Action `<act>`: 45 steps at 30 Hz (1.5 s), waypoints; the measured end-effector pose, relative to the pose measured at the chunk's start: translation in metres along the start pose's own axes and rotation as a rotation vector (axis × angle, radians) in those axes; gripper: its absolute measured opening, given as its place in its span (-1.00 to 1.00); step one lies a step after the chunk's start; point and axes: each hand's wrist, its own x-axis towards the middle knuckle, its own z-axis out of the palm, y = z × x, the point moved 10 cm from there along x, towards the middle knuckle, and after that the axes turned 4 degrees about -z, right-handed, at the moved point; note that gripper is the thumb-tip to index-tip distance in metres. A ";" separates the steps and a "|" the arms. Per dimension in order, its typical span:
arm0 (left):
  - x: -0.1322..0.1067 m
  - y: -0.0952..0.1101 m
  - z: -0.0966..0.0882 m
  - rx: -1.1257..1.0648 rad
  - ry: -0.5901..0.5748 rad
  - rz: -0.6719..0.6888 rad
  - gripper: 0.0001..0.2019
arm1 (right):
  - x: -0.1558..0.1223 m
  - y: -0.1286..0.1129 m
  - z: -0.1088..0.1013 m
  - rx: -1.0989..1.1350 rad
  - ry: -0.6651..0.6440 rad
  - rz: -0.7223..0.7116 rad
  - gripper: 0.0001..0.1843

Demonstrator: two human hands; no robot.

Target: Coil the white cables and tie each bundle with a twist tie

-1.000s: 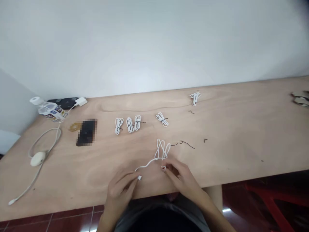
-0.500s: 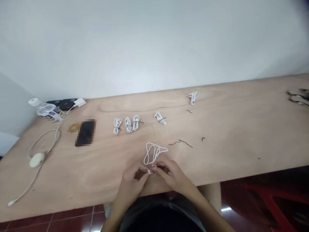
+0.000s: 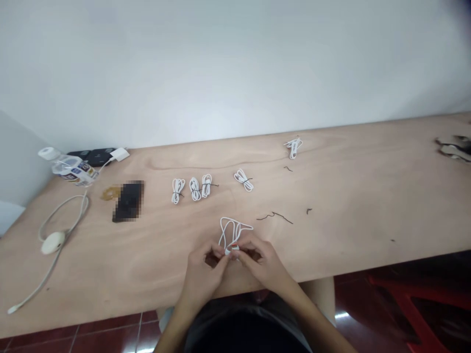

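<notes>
1. The left hand (image 3: pixel 204 274) and right hand (image 3: pixel 263 264) are held together above the near part of a plywood tabletop (image 3: pixel 349 206).
2. The fingers (image 3: pixel 221 251) of both hands are curled into a close pinch. Both are closed on the end of a white cable (image 3: pixel 235 231), and a small connector with a red marking (image 3: pixel 234 248) is held between them, partly hidden by the fingertips.
3. The rest of the cable is laid in loose loops on the wood, just beyond the hands and touching neither wrist.
4. A thin black wire (image 3: pixel 274 218) is lying to the right of the loops, apart from them. A short dark wire scrap (image 3: pixel 309 211) is seen further right.
5. Five small white cable bundles (image 3: pixel 243 180) are spread across the mid-table, and black ties are visible on at least some.
6. A pixelated phone (image 3: pixel 128 201) and a corded white mouse (image 3: pixel 52 242) are placed toward the left.
7. A plastic water bottle (image 3: pixel 68 166) and a white power adapter (image 3: pixel 119 155) are located at the far left edge.
</notes>
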 end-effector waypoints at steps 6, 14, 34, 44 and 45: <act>0.000 0.000 0.004 -0.069 0.007 -0.069 -0.67 | -0.002 0.002 -0.003 -0.012 0.037 0.010 -0.80; 0.006 -0.005 0.005 -0.105 0.007 -0.125 -0.72 | -0.003 -0.003 -0.002 -0.015 0.036 0.027 -0.76; -0.002 -0.006 -0.002 -0.080 0.037 -0.038 -0.82 | -0.005 -0.012 0.005 -0.070 -0.097 -0.034 -0.78; -0.013 -0.002 -0.005 -0.142 0.044 0.041 -0.81 | -0.007 -0.024 0.008 -0.063 -0.153 -0.137 -0.78; -0.014 -0.002 -0.005 -0.138 0.046 0.039 -0.80 | -0.008 -0.025 0.008 -0.060 -0.154 -0.140 -0.79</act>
